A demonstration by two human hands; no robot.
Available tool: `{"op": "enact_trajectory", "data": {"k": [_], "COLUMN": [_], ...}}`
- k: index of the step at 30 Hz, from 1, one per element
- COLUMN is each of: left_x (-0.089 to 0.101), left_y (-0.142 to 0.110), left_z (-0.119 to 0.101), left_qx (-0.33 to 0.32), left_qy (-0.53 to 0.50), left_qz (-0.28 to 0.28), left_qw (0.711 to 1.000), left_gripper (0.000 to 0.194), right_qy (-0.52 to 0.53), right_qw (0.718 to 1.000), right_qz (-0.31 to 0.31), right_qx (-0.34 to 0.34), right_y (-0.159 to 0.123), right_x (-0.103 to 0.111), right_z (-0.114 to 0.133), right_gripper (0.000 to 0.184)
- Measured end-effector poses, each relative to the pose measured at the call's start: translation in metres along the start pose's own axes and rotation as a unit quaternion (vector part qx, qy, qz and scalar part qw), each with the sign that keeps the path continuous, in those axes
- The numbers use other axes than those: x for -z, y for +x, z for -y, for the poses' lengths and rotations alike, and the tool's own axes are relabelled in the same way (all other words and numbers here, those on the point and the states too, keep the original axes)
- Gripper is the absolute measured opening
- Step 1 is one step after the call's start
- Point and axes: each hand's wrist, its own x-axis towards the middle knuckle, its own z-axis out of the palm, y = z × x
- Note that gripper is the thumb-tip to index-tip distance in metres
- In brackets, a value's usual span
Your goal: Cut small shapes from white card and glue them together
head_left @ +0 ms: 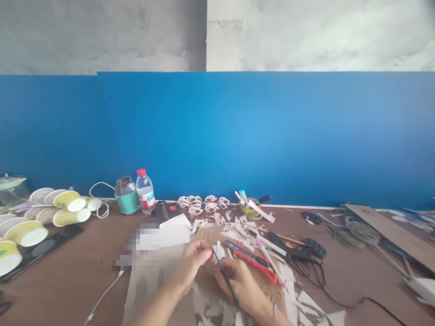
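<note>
My right hand [242, 285] is closed around a thin dark pointed tool [224, 274], whose tip points up and away. My left hand [192, 262] is pinched at thumb and forefinger beside that tip; what it grips, if anything, is too small to make out. A small white cut-out piece [219, 251] shows between the hands, behind the tool; which fingers touch it I cannot tell. Under both hands lies a brown board [205, 234] strewn with white scraps [207, 305]. Right of my right hand are a dark utility knife [248, 254], an orange-red handle [260, 268] and a pink pen [270, 260].
White bird-shaped pieces [195, 210] stand along the back. A tape roll [249, 209] holds pens. Right lies a black corded tool [295, 253]. Left are a bottle [145, 192], a teal container [127, 199] and paper cups [70, 200]. A blue panel [238, 136] rises behind.
</note>
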Motion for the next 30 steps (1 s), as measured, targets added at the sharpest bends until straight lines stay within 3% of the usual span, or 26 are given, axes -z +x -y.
{"op": "enact_trajectory", "data": {"k": [14, 19, 30], "left_x": [0.0011, 0.0042, -0.0011], "left_y": [0.0001, 0.0022, 0.0007], "left_z": [-0.0046, -0.0017, -0.0019], "left_qx": [0.011, 0.005, 0.013], "left_qy": [0.011, 0.027, -0.023], "left_qz": [0.006, 0.014, -0.004], "left_qw": [1.000, 1.000, 1.000], "left_gripper": [0.018, 0.016, 0.018], "right_qy": [-0.012, -0.049, -0.075], "right_qw": [1.000, 0.999, 0.997], "right_qz": [0.019, 0.006, -0.004], "right_qx": [-0.019, -0.014, -0.007], "right_y": [-0.0005, -0.0014, 0.0015], "right_x": [0.0034, 0.0051, 0.0068], "right_z": [-0.0068, -0.0052, -0.0085], "right_gripper": [0.010, 0.019, 0.020]}}
